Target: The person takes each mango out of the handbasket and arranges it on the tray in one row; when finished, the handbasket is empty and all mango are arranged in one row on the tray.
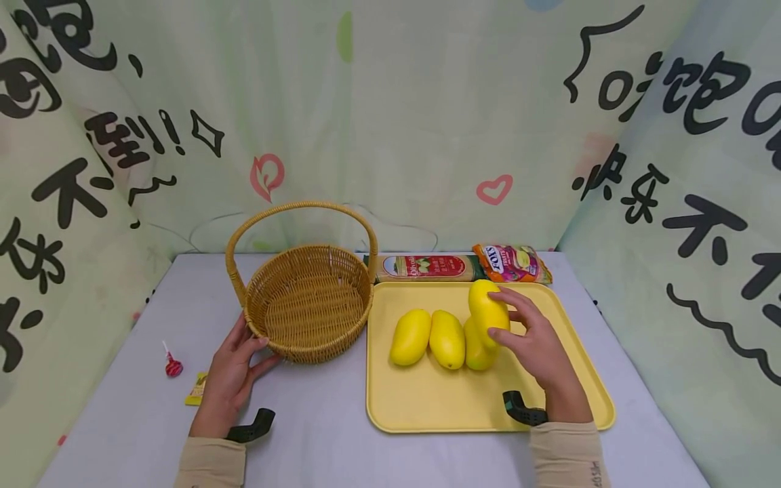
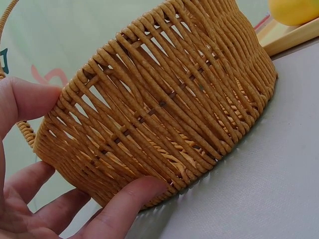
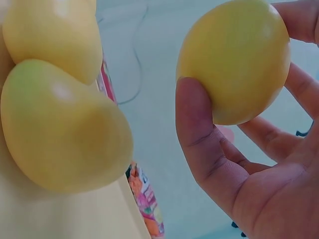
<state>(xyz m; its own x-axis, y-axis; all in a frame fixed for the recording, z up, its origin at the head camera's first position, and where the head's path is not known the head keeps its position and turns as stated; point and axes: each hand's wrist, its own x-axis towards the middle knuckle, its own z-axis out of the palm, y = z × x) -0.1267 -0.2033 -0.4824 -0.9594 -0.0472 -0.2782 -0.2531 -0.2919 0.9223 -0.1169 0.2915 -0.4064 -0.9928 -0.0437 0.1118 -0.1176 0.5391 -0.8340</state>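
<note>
My left hand holds the near left side of a round wicker basket with a tall hooped handle. In the left wrist view, the fingertips of that hand lie at the rim and along the woven wall. Raised above the tray, a yellow mango is pinched between the thumb and fingers of my right hand. Three more mangoes rest on the yellow tray: a left mango, a middle mango and a right mango, partly hidden behind the held one.
Behind the tray lie a long package with a red label and a colourful snack bag. A red lollipop and a small yellow packet are left of my left hand. Printed curtains enclose the white table.
</note>
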